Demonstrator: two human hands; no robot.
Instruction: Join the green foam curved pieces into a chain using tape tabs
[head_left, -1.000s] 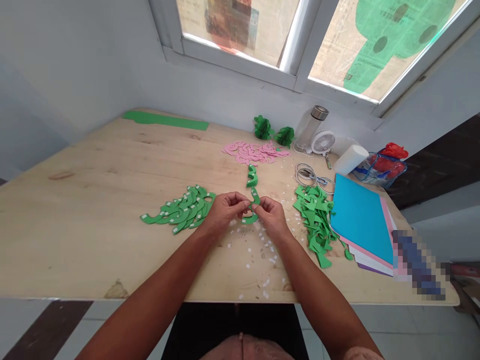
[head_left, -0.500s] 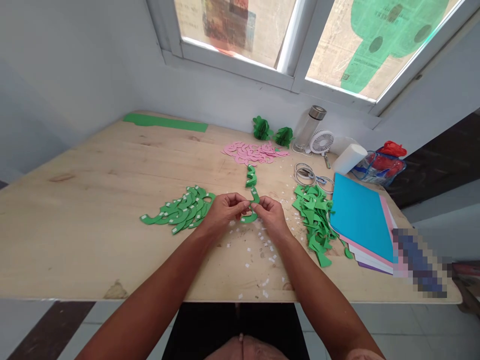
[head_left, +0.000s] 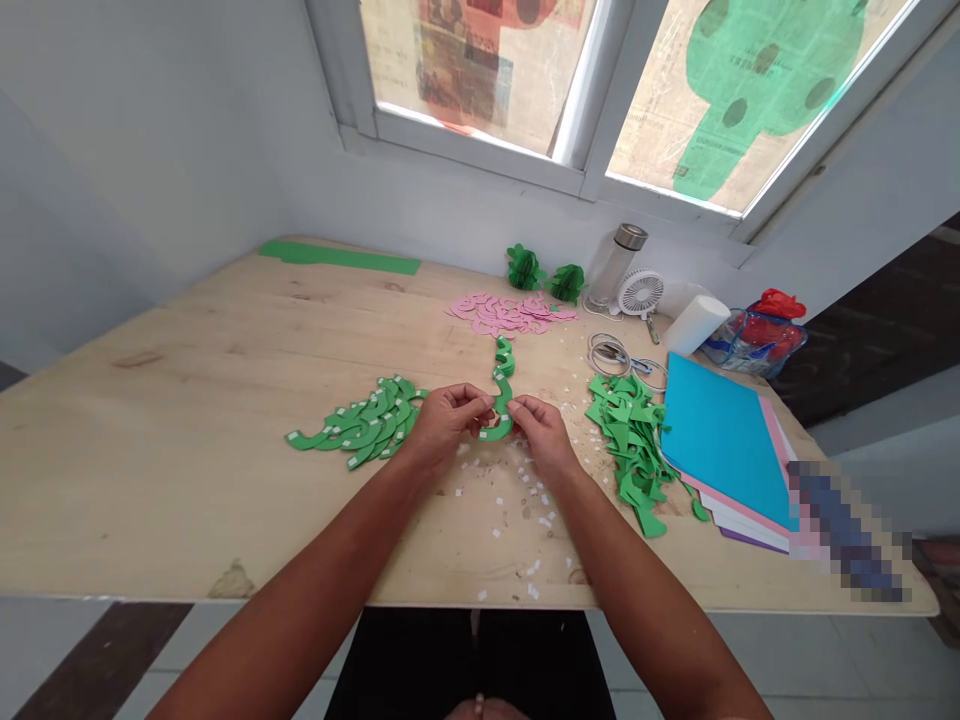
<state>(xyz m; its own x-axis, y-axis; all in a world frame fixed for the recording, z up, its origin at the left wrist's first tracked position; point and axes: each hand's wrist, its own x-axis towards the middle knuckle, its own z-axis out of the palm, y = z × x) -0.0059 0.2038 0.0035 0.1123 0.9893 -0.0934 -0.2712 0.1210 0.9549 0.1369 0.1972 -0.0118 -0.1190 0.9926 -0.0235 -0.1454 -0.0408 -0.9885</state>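
A curvy green paper cutout (head_left: 504, 392) with small white squares on it is between my hands, above the table. My right hand (head_left: 546, 435) pinches its right edge between thumb and forefinger. Just left of the cutout, my left hand (head_left: 448, 425) has its thumb and fingers pressed together; anything in that pinch is too small to make out. Beyond the cutout lies a small stack of similar green wavy pieces (head_left: 505, 355). To the left of my left hand spreads a pile of green curved cutouts (head_left: 367, 430), also dotted with white squares.
Green scraps (head_left: 630, 440) lie right of my hands, beside blue sheets (head_left: 716, 430) on other coloured paper. White bits (head_left: 534, 490) litter the table (head_left: 187, 480). Pink cutouts (head_left: 510, 314), green paper ornaments (head_left: 523, 268), a bottle (head_left: 611, 270), a fan (head_left: 641, 292) and tape rolls (head_left: 609, 354) stand farther back.
My left fingertips have drawn slightly left, off the cutout. The right hand keeps its pinch at the edge. The camera view has tilted up a little.
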